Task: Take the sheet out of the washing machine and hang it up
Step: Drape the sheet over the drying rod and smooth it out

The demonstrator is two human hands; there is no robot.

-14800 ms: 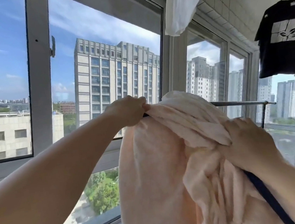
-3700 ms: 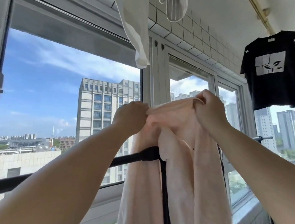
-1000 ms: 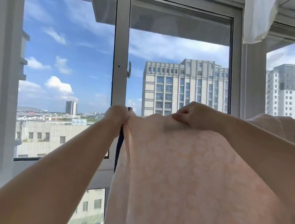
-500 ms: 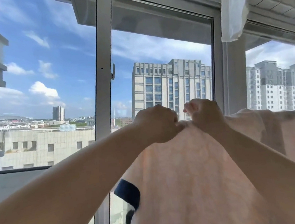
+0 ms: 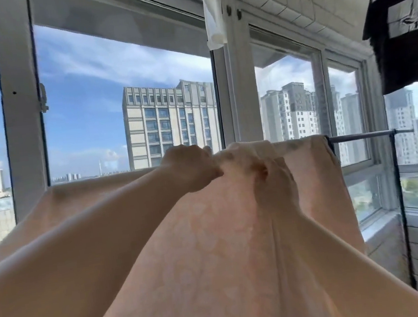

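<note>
Over the rail (image 5: 359, 136), pink sheet (image 5: 211, 236) draped, left hand (image 5: 191, 169) and right hand (image 5: 274, 184) both gripping it (near top fold)

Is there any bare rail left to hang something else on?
Only a short bare stretch of rail, between the sheet edge and the rack's upright post. Everywhere left of that, the sheet covers it, with the left hand and right hand gripping there.

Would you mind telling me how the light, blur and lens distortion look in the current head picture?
Head view: strong daylight through the windows backlights the scene; the pink sheet glows, evenly lit. The black T-shirt at upper right is smeared by motion blur. Wide-angle distortion bends the window frames and stretches the forearms. Both hands, left and right, gripping the sheet, look soft-edged.
</note>
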